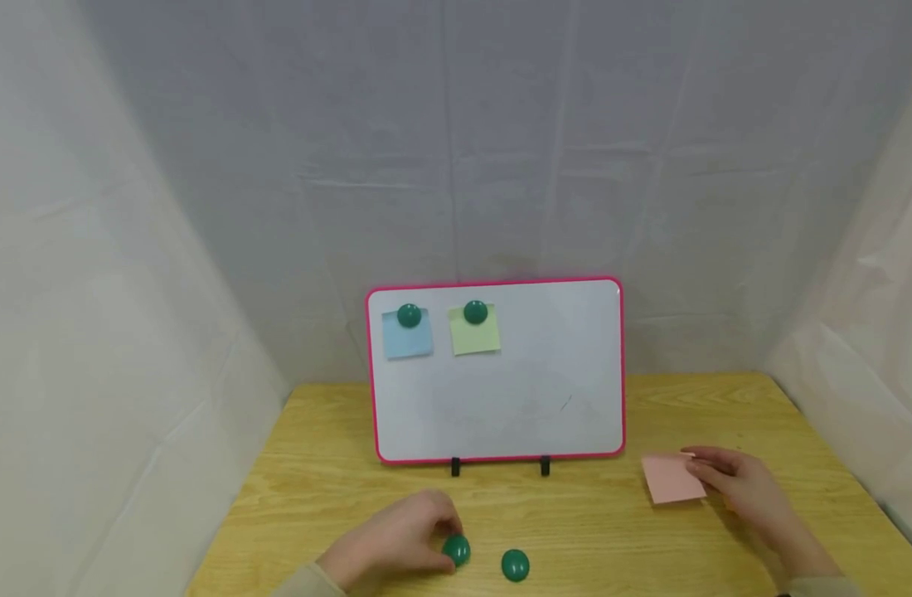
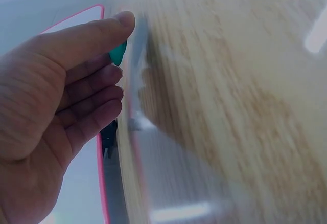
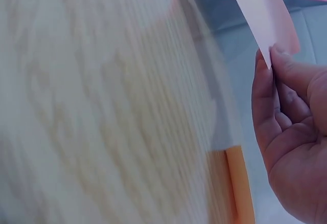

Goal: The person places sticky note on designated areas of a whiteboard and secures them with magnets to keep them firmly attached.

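A pink sticky note (image 1: 672, 478) is pinched by its edge between the thumb and fingers of my right hand (image 1: 747, 489), held up over the table's right side. In the right wrist view the pink note (image 3: 265, 17) curves away from the fingertips. My left hand (image 1: 404, 531) pinches a round green magnet (image 1: 457, 550) near the table's front; the left wrist view shows the magnet (image 2: 118, 53) partly hidden behind the thumb. Just right of it lies a second green magnet (image 1: 515, 565). An orange sticky note (image 3: 240, 183) lies below my right hand.
A whiteboard (image 1: 531, 373) with a pink frame stands upright on black feet (image 1: 545, 466) at the back. On its upper left, green magnets (image 1: 409, 315) hold a blue note (image 1: 407, 342) and a yellow-green note (image 1: 474, 338). Pale sheeting (image 1: 202, 207) surrounds the wooden table (image 1: 314, 431).
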`<state>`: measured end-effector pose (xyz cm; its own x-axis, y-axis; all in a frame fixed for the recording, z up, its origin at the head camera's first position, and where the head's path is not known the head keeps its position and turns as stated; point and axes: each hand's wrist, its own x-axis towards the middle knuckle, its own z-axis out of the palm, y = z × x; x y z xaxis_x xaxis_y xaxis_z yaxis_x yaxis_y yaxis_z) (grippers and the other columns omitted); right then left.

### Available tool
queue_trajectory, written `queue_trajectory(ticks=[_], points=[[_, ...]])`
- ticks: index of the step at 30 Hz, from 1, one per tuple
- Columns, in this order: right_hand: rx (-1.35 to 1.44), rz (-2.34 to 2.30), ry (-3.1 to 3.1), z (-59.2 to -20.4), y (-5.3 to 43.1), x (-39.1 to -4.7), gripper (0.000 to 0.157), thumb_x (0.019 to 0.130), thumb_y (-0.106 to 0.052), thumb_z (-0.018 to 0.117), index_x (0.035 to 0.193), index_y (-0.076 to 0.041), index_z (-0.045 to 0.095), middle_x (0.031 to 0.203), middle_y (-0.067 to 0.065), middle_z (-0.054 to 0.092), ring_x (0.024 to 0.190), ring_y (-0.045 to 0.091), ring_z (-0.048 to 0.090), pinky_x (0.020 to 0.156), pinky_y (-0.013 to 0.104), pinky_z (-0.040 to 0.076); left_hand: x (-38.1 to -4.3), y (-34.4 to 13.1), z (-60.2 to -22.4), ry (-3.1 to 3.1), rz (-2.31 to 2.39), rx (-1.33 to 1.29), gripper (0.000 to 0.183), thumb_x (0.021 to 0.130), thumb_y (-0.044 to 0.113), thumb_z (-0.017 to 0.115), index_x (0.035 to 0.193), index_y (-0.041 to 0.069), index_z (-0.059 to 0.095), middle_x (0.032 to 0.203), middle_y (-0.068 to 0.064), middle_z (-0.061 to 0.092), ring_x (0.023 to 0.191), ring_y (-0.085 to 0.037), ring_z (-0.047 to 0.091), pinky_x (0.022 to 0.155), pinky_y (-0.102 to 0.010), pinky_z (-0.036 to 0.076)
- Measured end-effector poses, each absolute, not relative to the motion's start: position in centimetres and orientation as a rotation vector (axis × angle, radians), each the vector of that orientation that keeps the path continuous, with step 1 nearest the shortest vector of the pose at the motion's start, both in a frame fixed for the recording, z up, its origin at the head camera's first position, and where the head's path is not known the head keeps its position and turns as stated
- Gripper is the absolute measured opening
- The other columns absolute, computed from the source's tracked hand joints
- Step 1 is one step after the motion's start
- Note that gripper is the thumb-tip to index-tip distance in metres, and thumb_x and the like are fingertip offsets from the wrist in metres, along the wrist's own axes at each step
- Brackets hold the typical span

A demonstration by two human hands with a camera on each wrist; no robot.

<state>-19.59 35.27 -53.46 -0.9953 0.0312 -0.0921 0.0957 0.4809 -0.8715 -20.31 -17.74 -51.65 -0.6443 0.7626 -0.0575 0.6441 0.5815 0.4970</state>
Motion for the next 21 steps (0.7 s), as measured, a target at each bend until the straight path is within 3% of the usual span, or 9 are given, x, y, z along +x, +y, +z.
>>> queue_trajectory(ticks=[6,17,21], points=[[0.107,-1.550,2.703,-53.7,34.7,-20.0,0.054,0.106,-0.037,0.070,0.142,0.003,0.065,0.134,0.018,0.071,0.100,-0.009,0.062,0.082,0.022,0.057,-20.3,-17.9,-51.0,2.542,0.713,1.057,0.029,0.085,0.028,0.093,0.108,0.020,0.078,0.098,0.021,0.065,0.094,0.002,0.059,0.089,-0.026,0.054],[0.060,-1.572,2.794,-54.2,33.2,-20.0,0.041,0.105,-0.026,0.073,0.134,0.003,0.071,0.122,0.014,0.077,0.099,-0.008,0.062,0.082,0.016,0.053,-20.8,-18.2,-51.4,2.586,0.754,1.092,0.029,0.083,0.026,0.093,0.107,0.017,0.078,0.100,0.019,0.068,0.096,0.001,0.061,0.092,-0.027,0.055],[0.072,-1.592,2.734,-54.2,32.8,-20.0,0.044,0.105,-0.027,0.073,0.136,0.004,0.070,0.124,0.013,0.076,0.101,-0.006,0.063,0.083,0.018,0.054,-20.9,-18.2,-51.6,2.599,0.779,1.091,0.029,0.083,0.026,0.093,0.107,0.018,0.078,0.100,0.020,0.067,0.098,0.000,0.061,0.092,-0.027,0.055]])
